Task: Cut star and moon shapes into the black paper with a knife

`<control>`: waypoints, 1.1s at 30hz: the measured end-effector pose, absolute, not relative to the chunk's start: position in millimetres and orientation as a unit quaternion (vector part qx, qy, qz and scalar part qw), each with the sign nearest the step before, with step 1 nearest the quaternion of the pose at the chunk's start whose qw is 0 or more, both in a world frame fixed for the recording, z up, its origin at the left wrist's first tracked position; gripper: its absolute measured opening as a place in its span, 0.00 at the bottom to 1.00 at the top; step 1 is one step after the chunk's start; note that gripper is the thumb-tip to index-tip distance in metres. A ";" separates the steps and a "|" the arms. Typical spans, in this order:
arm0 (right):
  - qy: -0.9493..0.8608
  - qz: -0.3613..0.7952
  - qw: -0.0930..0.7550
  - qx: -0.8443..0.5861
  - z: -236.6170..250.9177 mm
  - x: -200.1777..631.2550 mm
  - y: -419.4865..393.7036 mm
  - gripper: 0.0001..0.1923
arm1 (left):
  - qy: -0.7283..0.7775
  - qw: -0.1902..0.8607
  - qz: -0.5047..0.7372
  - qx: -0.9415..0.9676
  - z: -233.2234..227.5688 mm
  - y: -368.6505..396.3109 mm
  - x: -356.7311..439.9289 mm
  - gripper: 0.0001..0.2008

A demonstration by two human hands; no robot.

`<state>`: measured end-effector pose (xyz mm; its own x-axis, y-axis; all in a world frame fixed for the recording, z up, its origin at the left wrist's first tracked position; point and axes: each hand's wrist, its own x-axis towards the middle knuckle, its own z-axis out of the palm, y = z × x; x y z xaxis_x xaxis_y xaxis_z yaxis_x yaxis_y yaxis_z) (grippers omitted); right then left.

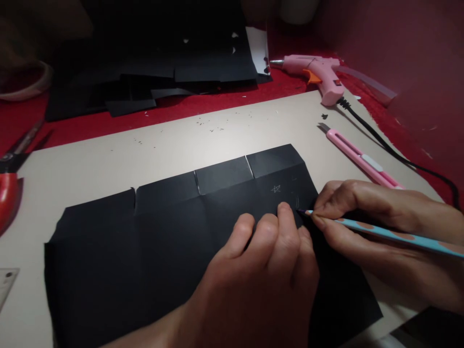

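Note:
A large sheet of black paper (170, 241) lies before me, creased into panels, with slits cut along its far edge into several flaps. My left hand (268, 261) rests on it, holding nothing, its slightly bent fingers pressing the surface. In my right hand (362, 217) is a light blue pencil (384, 234) with orange-brown spots, gripped near its point. The pencil tip touches the paper just right of my left fingertips. Beside it show a small drawn star (276, 189) and a few faint lines.
A pink utility knife (357, 154) with its blade out lies beyond my right hand. Behind it sits a pink glue gun (313, 72) with a black cord. Orange-handled scissors (9, 193) are at left, black paper pieces (213, 70) at the back. A pale board (174, 140) lies underneath.

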<state>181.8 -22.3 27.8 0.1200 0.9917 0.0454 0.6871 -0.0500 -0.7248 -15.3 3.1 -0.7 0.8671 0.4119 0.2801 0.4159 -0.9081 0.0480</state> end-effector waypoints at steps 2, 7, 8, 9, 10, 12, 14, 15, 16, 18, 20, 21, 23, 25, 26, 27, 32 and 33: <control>-0.607 0.247 0.314 -0.687 29.3 181.1 -20.3 0.09 | -0.218 0.007 -0.145 -0.965 -0.5 2.8 -15.3 0.20; -0.586 0.231 0.323 -0.706 28.9 181.8 -20.4 0.09 | -0.216 0.009 -0.150 -0.965 0.3 2.3 -14.7 0.19; -0.590 0.234 0.324 -0.702 28.4 182.3 -21.2 0.09 | -0.217 0.007 -0.150 -0.965 0.1 2.2 -14.5 0.20; -0.594 0.236 0.323 -0.698 28.0 182.7 -22.0 0.09 | -0.217 0.006 -0.149 -0.965 -0.1 2.1 -14.2 0.20; -0.597 0.239 0.322 -0.695 27.7 182.9 -22.6 0.09 | -0.217 0.006 -0.148 -0.965 -0.4 2.0 -14.0 0.20; -0.600 0.237 0.317 -0.696 27.9 182.6 -22.7 0.09 | -0.219 0.005 -0.147 -0.965 -0.8 2.0 -14.0 0.20; -0.605 0.224 0.311 -0.698 28.8 181.6 -21.8 0.09 | -0.216 0.006 -0.144 -0.966 -0.7 2.0 -14.5 0.20; -0.608 0.215 0.308 -0.700 29.4 181.1 -21.2 0.09 | -0.216 0.007 -0.143 -0.966 -0.5 2.1 -14.9 0.20; -0.612 0.207 0.304 -0.700 29.9 180.8 -20.6 0.09 | -0.215 0.008 -0.141 -0.966 -0.2 2.2 -15.3 0.20; -0.617 0.196 0.299 -0.701 30.4 180.7 -20.2 0.08 | -0.211 0.011 -0.139 -0.967 0.3 2.3 -15.8 0.20; -0.617 0.197 0.300 -0.701 29.2 181.8 -20.9 0.08 | -0.211 0.013 -0.143 -0.967 0.2 2.3 -15.6 0.20; -0.618 0.203 0.299 -0.699 27.7 182.5 -21.7 0.08 | -0.213 0.013 -0.146 -0.966 0.0 2.3 -15.3 0.20; -0.628 0.229 0.293 -0.684 23.4 184.0 -23.7 0.08 | -0.215 0.015 -0.146 -0.965 -0.7 2.3 -14.5 0.20; -0.618 0.216 0.298 -0.695 19.2 184.8 -25.1 0.08 | -0.213 0.017 -0.143 -0.966 -1.2 2.5 -14.0 0.20; -0.616 0.218 0.301 -0.695 18.1 184.7 -25.3 0.09 | -0.214 0.017 -0.142 -0.966 -1.3 2.6 -13.9 0.20; -0.611 0.223 0.301 -0.697 18.1 184.4 -25.1 0.09 | -0.212 0.016 -0.141 -0.967 -1.3 2.7 -14.0 0.20; -0.569 0.234 0.327 -0.718 29.8 182.8 -21.4 0.08 | -0.208 0.016 -0.146 -0.967 -0.8 2.4 -15.5 0.20; -0.561 0.226 0.335 -0.722 31.8 182.7 -21.0 0.08 | -0.208 0.016 -0.147 -0.967 -0.9 2.3 -15.7 0.20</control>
<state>182.7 -21.0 31.8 0.2682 0.9621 0.0492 0.6587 -0.1459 -0.7381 -15.7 2.3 -0.9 0.8698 0.3982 0.2914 0.4074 -0.9127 0.0312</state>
